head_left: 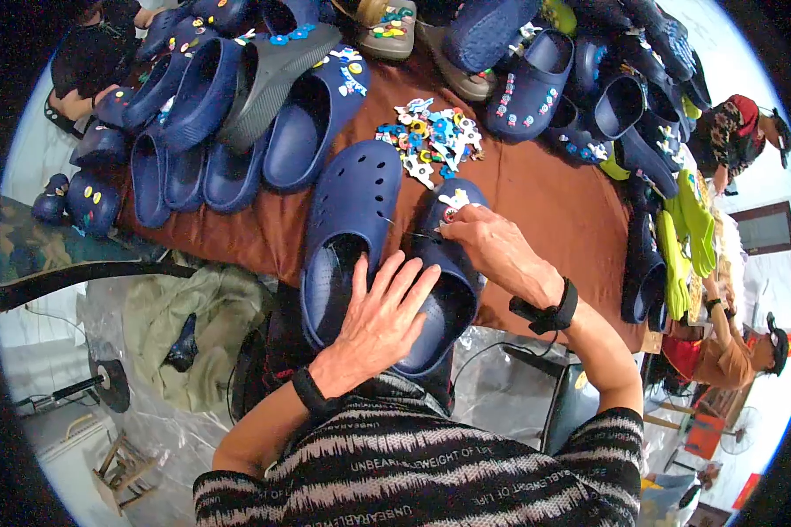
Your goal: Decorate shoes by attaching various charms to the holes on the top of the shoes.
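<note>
The left hand (382, 321) lies flat, fingers spread, across the heel of a navy clog (444, 281) on the brown-covered counter (545, 206). The right hand (492, 250) pinches a small white charm (454, 202) at the clog's toe. A second navy clog (347, 228) lies alongside; loose coloured charms (431, 136) are heaped just beyond.

a table under a brown cloth (549, 206) carries the lot. two dark blue clogs (347, 233) lie side by side at its near edge, a heap of small coloured charms (431, 136) sits mid-cloth just beyond them, and rows of more blue clogs (211, 114) crowd the far and left sides. yellow-green clogs (685, 233) lie along the right edge.
</note>
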Demonstrator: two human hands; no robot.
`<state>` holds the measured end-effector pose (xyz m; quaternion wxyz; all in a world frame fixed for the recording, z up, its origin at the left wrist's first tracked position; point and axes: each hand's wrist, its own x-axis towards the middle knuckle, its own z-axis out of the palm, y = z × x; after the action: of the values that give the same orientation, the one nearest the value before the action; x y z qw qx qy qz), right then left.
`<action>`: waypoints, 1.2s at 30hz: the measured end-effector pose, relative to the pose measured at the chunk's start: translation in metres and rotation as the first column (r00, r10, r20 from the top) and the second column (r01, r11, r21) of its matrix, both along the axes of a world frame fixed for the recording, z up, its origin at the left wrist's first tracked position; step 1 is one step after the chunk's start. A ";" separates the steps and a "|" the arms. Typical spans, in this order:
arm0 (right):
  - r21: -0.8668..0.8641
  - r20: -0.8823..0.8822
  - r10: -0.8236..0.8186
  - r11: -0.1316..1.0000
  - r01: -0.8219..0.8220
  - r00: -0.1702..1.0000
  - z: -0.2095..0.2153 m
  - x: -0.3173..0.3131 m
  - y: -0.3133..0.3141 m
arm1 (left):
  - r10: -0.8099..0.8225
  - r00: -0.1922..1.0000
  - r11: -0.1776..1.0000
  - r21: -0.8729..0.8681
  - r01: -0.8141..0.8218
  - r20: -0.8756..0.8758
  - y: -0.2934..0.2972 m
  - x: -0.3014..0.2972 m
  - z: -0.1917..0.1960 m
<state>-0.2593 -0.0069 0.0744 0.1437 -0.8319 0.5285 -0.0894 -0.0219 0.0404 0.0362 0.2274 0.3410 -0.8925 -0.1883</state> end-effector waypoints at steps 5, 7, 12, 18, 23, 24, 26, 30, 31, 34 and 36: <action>0.061 -0.060 0.037 0.998 -0.033 0.998 0.005 0.003 -0.003 | 0.004 1.000 1.000 0.000 -0.004 0.008 0.000 -0.001 0.000; 0.047 -0.053 0.037 0.998 -0.035 0.998 0.004 0.002 -0.004 | 0.011 1.000 1.000 0.002 -0.011 0.010 0.000 -0.001 -0.001; 0.054 0.115 0.055 0.997 -0.062 0.992 0.001 -0.017 -0.017 | -0.007 1.000 1.000 -0.013 0.007 0.001 -0.001 0.000 0.000; 0.034 0.318 -0.217 0.975 0.218 0.923 -0.028 -0.059 -0.081 | 0.002 1.000 1.000 0.009 -0.002 0.011 -0.001 0.000 0.001; 0.290 0.362 -0.149 0.956 0.041 0.920 -0.060 -0.069 -0.127 | 0.000 1.000 1.000 -0.001 0.000 0.007 0.001 0.001 0.000; 0.256 0.349 -0.114 0.967 0.023 0.930 -0.065 -0.067 -0.133 | -0.002 1.000 1.000 -0.001 0.002 0.012 0.001 0.001 0.000; 0.258 0.306 -0.122 0.965 0.042 0.944 -0.071 -0.069 -0.140 | -0.006 1.000 1.000 -0.001 0.006 0.011 -0.001 0.000 0.001; 0.254 0.120 -0.107 0.964 0.074 0.987 -0.064 -0.051 -0.146 | 0.006 1.000 1.000 0.021 -0.006 0.010 0.000 0.002 0.001; 0.163 0.015 -0.050 0.986 0.047 0.999 -0.064 -0.050 -0.147 | -0.002 1.000 1.000 0.025 0.001 0.008 0.000 0.001 0.002; 0.188 -0.026 -0.080 0.979 0.083 0.996 -0.060 -0.047 -0.150 | 0.020 1.000 0.999 0.036 -0.020 -0.004 0.000 0.001 0.001; 0.205 -0.078 -0.075 0.975 0.090 0.994 -0.057 -0.045 -0.152 | 0.009 1.000 1.000 0.025 -0.008 -0.003 -0.001 0.001 0.000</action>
<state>-0.3047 -0.1591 0.0172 0.2075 -0.7922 0.5738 -0.0104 -0.0209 0.0395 0.0364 0.2254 0.3473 -0.8882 -0.1991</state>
